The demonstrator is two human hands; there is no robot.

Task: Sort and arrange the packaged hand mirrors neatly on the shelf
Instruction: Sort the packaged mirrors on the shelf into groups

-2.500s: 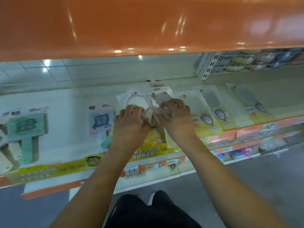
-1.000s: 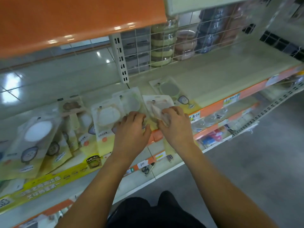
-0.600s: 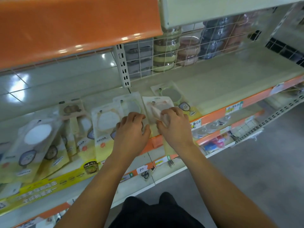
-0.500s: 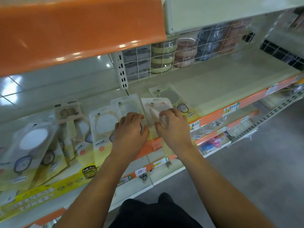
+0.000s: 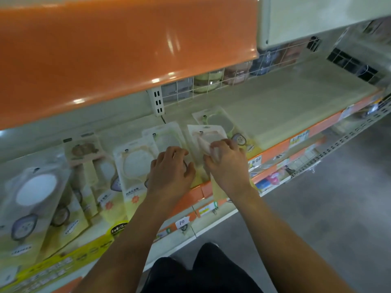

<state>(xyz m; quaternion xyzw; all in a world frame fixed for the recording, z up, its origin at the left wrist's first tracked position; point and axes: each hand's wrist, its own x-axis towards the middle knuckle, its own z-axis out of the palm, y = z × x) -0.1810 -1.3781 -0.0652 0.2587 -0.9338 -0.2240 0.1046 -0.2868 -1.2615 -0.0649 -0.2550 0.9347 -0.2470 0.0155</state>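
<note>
Several packaged hand mirrors lie side by side on the cream shelf (image 5: 285, 106). My right hand (image 5: 227, 163) grips a pale pink mirror pack (image 5: 206, 136) by its lower part, its yellow card end sticking out over the shelf's front edge. My left hand (image 5: 169, 168) rests with curled fingers on the lower end of a white mirror pack (image 5: 167, 136) just left of it. Behind the pink pack lies a green-rimmed mirror pack (image 5: 220, 121). Left of my hands sit a cream mirror pack (image 5: 135, 163) and a large white round mirror pack (image 5: 33, 193).
An orange upper shelf (image 5: 105, 49) overhangs the mirrors closely. A wire grid (image 5: 211, 83) with jars behind it closes the back. The shelf's right half is bare. An orange price rail (image 5: 275, 151) runs along the front, with a lower shelf and grey floor (image 5: 317, 218) below.
The view swung right along the shelf since the oldest frame. Over the last second both hands stayed on the same two packs, shifting only slightly.
</note>
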